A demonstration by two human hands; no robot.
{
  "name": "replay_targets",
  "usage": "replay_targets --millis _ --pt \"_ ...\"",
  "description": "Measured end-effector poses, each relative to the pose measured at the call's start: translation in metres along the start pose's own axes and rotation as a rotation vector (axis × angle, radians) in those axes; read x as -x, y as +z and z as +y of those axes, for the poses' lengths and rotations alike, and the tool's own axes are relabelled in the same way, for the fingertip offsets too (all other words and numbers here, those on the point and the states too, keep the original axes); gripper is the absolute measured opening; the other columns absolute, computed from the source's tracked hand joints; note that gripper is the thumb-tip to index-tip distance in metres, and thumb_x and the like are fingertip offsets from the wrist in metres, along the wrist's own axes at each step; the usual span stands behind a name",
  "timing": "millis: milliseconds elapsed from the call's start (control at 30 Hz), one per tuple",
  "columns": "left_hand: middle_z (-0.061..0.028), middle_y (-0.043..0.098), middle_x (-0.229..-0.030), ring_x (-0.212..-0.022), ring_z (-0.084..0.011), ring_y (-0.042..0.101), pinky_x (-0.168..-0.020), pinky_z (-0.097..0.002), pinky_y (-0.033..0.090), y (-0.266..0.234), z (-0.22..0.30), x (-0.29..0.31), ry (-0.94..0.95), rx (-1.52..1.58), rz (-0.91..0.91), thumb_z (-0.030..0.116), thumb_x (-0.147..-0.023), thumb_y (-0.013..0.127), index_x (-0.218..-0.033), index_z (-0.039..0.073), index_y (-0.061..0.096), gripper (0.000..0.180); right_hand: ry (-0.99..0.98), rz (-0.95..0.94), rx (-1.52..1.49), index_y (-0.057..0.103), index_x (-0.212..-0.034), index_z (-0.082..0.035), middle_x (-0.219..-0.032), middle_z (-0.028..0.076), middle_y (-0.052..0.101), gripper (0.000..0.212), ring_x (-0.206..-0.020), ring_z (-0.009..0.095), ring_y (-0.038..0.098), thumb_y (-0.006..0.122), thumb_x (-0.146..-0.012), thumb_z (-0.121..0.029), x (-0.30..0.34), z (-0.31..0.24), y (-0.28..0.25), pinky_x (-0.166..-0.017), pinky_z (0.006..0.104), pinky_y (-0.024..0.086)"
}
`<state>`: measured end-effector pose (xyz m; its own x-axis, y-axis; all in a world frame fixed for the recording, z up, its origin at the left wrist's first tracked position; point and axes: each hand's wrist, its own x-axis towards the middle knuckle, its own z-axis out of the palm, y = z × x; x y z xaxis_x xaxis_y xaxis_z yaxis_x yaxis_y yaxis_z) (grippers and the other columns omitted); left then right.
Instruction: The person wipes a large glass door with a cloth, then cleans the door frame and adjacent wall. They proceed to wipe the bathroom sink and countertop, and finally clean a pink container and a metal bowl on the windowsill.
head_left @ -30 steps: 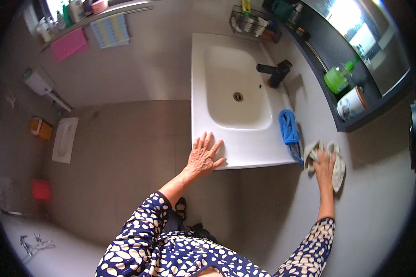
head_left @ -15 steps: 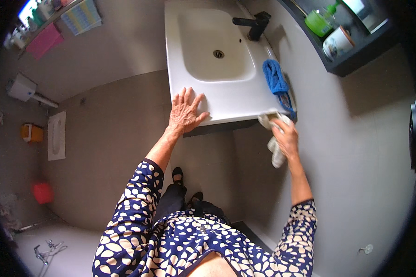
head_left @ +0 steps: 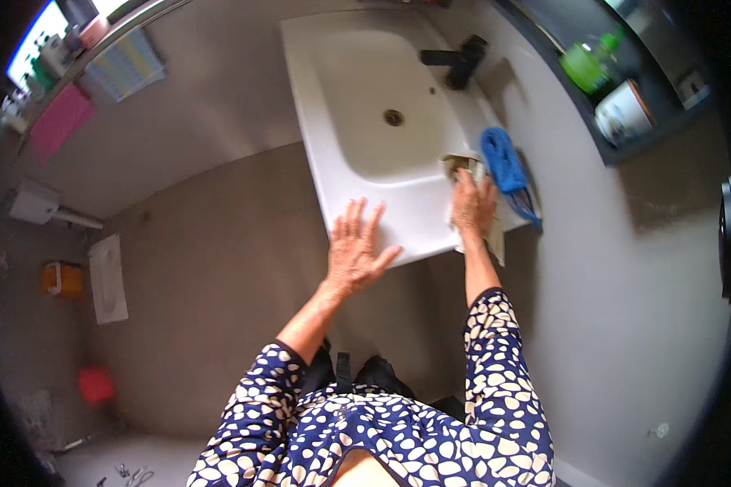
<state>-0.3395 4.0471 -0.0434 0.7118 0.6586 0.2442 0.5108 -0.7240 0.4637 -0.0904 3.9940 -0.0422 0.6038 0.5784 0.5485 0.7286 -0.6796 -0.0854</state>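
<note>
A white washbasin (head_left: pixel 365 105) with a black tap (head_left: pixel 456 61) hangs on the grey wall. My left hand (head_left: pixel 354 250) lies flat, fingers spread, on the basin's front rim. My right hand (head_left: pixel 473 204) presses a pale cloth (head_left: pixel 490 237) onto the basin's right front corner; part of the cloth hangs over the edge. A blue cloth (head_left: pixel 505 165) lies on the right rim, just beside my right hand.
A dark wall shelf (head_left: pixel 625 150) at the right holds a green bottle (head_left: pixel 586 63) and a white pot (head_left: pixel 621 112). A rail at the upper left carries a pink towel (head_left: pixel 57 122) and a striped towel (head_left: pixel 126 69). A red object (head_left: pixel 96 383) and an orange object (head_left: pixel 61 278) sit on the floor.
My right hand has carried the pale cloth from the wall beside the basin up onto the basin's right corner. My left hand has stayed on the front rim.
</note>
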Motion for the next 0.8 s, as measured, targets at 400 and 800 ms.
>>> replay_targets --millis 400,800 --pt "-0.0209 0.014 -0.143 -0.133 -0.0384 0.013 -0.106 -0.0496 0.014 -0.005 0.007 0.002 0.0 0.547 0.119 0.057 -0.077 0.057 -0.141 0.012 0.02 0.087 -0.613 -0.185 -0.44 0.062 -0.106 -0.023 -0.111 0.011 0.053 0.032 -0.096 0.027 0.049 0.062 -0.074 -0.027 0.065 -0.085 -0.041 -0.075 0.0412 0.04" --pt "-0.0203 0.034 -0.13 -0.121 -0.0357 0.035 -0.099 -0.0426 0.036 0.027 -0.034 0.062 -0.355 0.543 -0.333 0.041 -0.084 0.057 -0.126 0.007 0.042 0.055 -0.539 -0.386 -0.298 0.063 -0.101 -0.027 -0.126 0.007 0.041 0.037 -0.108 0.027 0.042 0.071 -0.065 -0.02 0.026 -0.075 -0.007 -0.079 0.0481 0.039"
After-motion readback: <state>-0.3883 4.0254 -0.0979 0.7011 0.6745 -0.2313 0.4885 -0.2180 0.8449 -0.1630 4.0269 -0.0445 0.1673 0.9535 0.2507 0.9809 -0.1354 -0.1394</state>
